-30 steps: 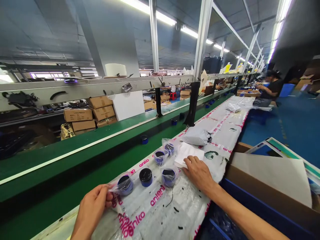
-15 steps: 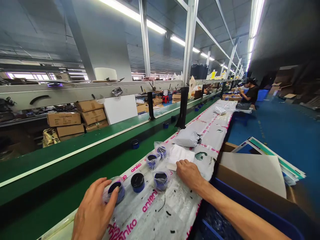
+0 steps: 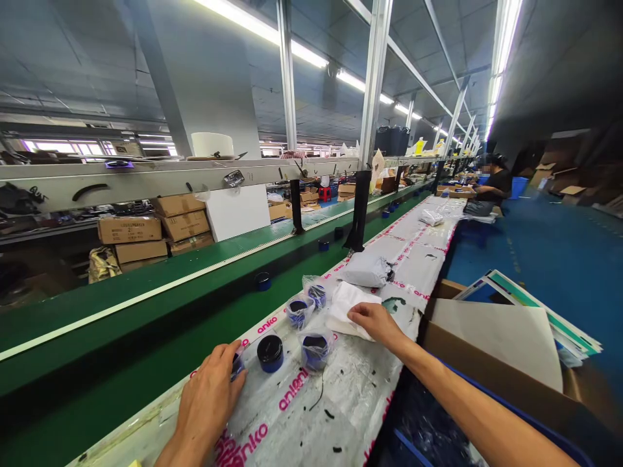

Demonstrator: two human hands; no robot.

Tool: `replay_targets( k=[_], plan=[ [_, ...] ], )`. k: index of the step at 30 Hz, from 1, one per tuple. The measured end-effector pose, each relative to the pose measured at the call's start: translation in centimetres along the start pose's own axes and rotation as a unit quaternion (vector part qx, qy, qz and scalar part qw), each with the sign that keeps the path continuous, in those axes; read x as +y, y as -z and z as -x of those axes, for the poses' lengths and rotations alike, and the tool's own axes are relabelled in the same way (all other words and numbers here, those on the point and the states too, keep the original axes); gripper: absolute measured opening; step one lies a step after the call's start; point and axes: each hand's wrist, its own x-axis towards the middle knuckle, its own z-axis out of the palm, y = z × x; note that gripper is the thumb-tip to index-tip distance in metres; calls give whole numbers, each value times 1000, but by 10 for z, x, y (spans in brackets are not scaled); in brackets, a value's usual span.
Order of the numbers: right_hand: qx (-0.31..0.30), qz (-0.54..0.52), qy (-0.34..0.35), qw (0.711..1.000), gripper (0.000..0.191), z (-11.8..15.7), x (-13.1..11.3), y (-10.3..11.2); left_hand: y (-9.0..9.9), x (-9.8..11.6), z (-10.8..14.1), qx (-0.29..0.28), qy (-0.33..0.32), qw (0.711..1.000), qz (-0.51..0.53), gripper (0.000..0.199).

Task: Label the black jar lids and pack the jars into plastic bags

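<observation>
My left hand (image 3: 211,389) curls around a round blue piece in clear plastic (image 3: 237,366), mostly hidden behind its fingers. Just right of it stands a blue round piece with a black top (image 3: 270,353), without a bag. Three more round pieces in clear bags, a near one (image 3: 315,350), a middle one (image 3: 298,312) and a far one (image 3: 317,295), sit beyond it. My right hand (image 3: 374,321) has its fingers pinched at the near edge of a soft white sheet or stack of thin sheets (image 3: 348,299); which of these it is, I cannot tell.
A white packet (image 3: 367,269) lies behind the sheet on the plastic-covered bench (image 3: 341,408). Along the left runs a green conveyor (image 3: 204,318) carrying several blue pieces. At right stands a carton (image 3: 467,344) above a blue bin. Farther off sits a person (image 3: 494,185).
My left hand has closed farther around the bagged round piece and covers more of it. At my right hand, the white sheet's near edge has shifted and creased toward me.
</observation>
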Motion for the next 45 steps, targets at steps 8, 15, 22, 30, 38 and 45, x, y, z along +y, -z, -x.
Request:
replay_targets(
  k=[8,15,22,30,38,45],
  plan=[
    [29,-193,-56,979,29,3,-10,4,2,-10,14,-44,-6,998,-39,50],
    [-26,-338,-15,941,28,11,-53,6,24,53,2,95,-65,911,396,37],
    [-162,-415,33,895,28,37,-114,-16,31,106,-39,-3,-29,819,573,41],
    [-139,-417,28,898,29,25,-142,-56,24,56,-30,70,-4,856,512,35],
    [-6,-209,190,959,17,2,-150,-85,36,13,-26,179,9,962,204,22],
    [29,95,346,933,14,6,-128,-92,21,15,-28,103,-1,995,-8,20]
  ],
)
